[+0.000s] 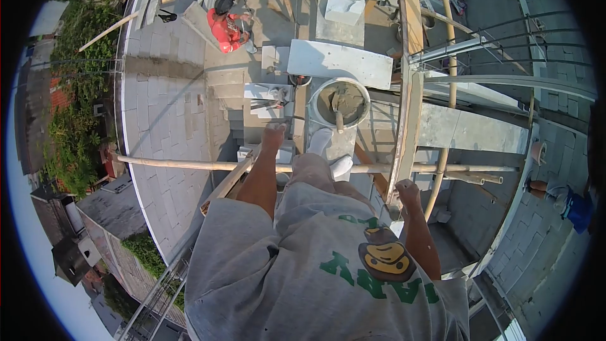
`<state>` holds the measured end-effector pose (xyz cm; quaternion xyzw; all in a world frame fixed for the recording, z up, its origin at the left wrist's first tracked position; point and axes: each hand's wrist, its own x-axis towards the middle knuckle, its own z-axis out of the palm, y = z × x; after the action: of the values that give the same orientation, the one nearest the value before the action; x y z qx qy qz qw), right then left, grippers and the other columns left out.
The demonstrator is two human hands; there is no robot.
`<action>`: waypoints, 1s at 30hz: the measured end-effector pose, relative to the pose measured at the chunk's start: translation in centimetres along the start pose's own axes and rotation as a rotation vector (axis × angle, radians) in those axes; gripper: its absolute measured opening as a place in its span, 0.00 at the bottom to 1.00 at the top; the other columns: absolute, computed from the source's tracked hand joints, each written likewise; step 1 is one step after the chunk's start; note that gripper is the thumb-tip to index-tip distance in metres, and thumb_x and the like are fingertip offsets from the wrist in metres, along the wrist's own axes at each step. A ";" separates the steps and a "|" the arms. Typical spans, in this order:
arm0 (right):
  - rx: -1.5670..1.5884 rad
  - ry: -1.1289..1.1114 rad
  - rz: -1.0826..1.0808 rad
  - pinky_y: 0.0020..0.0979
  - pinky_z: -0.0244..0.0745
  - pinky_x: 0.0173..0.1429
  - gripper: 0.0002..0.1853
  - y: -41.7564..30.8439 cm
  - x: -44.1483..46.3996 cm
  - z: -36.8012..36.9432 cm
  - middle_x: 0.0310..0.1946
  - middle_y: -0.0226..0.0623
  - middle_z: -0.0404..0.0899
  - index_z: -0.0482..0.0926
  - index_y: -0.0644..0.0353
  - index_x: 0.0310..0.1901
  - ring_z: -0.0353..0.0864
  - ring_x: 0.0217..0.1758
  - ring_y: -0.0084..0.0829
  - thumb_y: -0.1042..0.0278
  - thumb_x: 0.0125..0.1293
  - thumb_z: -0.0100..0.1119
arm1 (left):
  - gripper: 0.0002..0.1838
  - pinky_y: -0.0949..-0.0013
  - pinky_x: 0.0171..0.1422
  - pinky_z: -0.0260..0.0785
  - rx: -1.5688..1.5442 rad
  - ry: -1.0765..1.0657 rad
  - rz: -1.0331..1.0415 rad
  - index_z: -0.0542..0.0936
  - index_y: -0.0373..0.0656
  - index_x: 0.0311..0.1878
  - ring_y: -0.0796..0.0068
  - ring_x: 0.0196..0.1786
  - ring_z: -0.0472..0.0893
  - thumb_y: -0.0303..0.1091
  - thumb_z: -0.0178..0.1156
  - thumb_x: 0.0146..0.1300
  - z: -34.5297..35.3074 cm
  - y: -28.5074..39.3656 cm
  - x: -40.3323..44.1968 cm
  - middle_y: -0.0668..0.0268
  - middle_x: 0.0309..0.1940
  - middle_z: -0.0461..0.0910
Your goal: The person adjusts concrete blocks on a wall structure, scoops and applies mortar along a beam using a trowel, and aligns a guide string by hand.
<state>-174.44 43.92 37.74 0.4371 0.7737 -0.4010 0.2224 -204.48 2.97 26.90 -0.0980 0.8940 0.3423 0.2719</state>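
Note:
My left hand (273,136) reaches forward and down beside the stacked pale blocks, holding nothing that I can see; its fingers look loosely apart. On the other side, my right hand (408,194) is curled at the edge of an upright wooden beam (404,132) and appears to grip it. Ahead of my feet stands a round bucket (364,117) of grey mortar (327,98). A trowel (339,119) rests in it, handle toward me. Left of the bucket, tools (265,105) lie on a white block (259,90).
A bamboo pole (170,163) crosses just in front of my legs. Beyond the bucket lies a long white slab (341,63). A person in a red shirt (222,28) sits lower down at the upper left. Another person in blue (576,211) is at far right. Metal bars (499,50) run across the upper right.

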 end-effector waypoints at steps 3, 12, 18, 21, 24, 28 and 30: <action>-0.043 0.007 0.047 0.37 0.77 0.38 0.16 0.5 0.0 0.7 0.28 0.48 0.82 0.80 0.66 0.35 0.83 0.33 0.40 0.59 0.55 0.57 | 0.24 0.53 0.48 0.72 0.019 -0.028 -0.143 0.80 0.38 0.40 0.47 0.43 0.81 0.53 0.58 0.56 -0.3 0.4 -0.7 0.48 0.37 0.81; 0.041 -0.041 0.135 0.39 0.77 0.41 0.18 -0.6 -1.0 0.2 0.27 0.51 0.82 0.81 0.65 0.36 0.84 0.34 0.43 0.55 0.55 0.58 | 0.12 0.53 0.40 0.73 0.249 -0.065 0.239 0.81 0.53 0.42 0.51 0.35 0.81 0.45 0.51 0.64 -0.6 2.1 -0.2 0.54 0.30 0.80; -0.019 0.033 0.006 0.28 0.75 0.28 0.10 -0.3 -0.8 0.5 0.23 0.39 0.81 0.79 0.66 0.35 0.81 0.24 0.28 0.67 0.58 0.57 | 0.15 0.60 0.39 0.72 -0.040 -0.012 0.337 0.80 0.41 0.38 0.62 0.31 0.80 0.44 0.56 0.60 2.7 -0.9 2.1 0.55 0.28 0.80; -0.007 0.039 -0.001 0.28 0.76 0.29 0.10 -0.1 -0.4 0.9 0.24 0.40 0.81 0.79 0.67 0.35 0.82 0.24 0.29 0.67 0.58 0.56 | 0.20 0.64 0.40 0.70 -0.018 -0.012 0.365 0.80 0.35 0.35 0.70 0.31 0.80 0.46 0.57 0.59 2.1 0.4 0.9 0.55 0.26 0.79; 0.027 0.032 -0.011 0.28 0.76 0.29 0.11 -0.3 -0.5 1.3 0.23 0.41 0.81 0.79 0.68 0.35 0.82 0.24 0.29 0.67 0.58 0.56 | 0.14 0.61 0.38 0.71 0.058 -0.075 0.321 0.81 0.41 0.35 0.64 0.31 0.80 0.43 0.56 0.60 1.4 1.2 -0.3 0.56 0.28 0.80; 0.000 0.053 -0.027 0.29 0.77 0.30 0.12 -0.2 -0.5 1.3 0.24 0.41 0.81 0.80 0.68 0.35 0.82 0.24 0.29 0.66 0.57 0.57 | 0.08 0.55 0.37 0.74 0.182 -0.107 0.338 0.81 0.49 0.39 0.54 0.34 0.82 0.36 0.54 0.62 1.5 0.6 -0.7 0.58 0.32 0.81; -0.015 0.067 -0.029 0.29 0.77 0.30 0.12 -0.3 -0.8 1.0 0.24 0.41 0.82 0.80 0.69 0.34 0.82 0.24 0.30 0.66 0.58 0.57 | 0.09 0.55 0.38 0.74 0.224 -0.106 0.409 0.81 0.48 0.38 0.53 0.34 0.82 0.37 0.53 0.63 1.2 0.8 -0.8 0.57 0.33 0.81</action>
<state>-174.30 42.56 37.85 0.4373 0.7901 -0.3835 0.1936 -203.60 4.33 27.06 0.1341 0.9121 0.2936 0.2526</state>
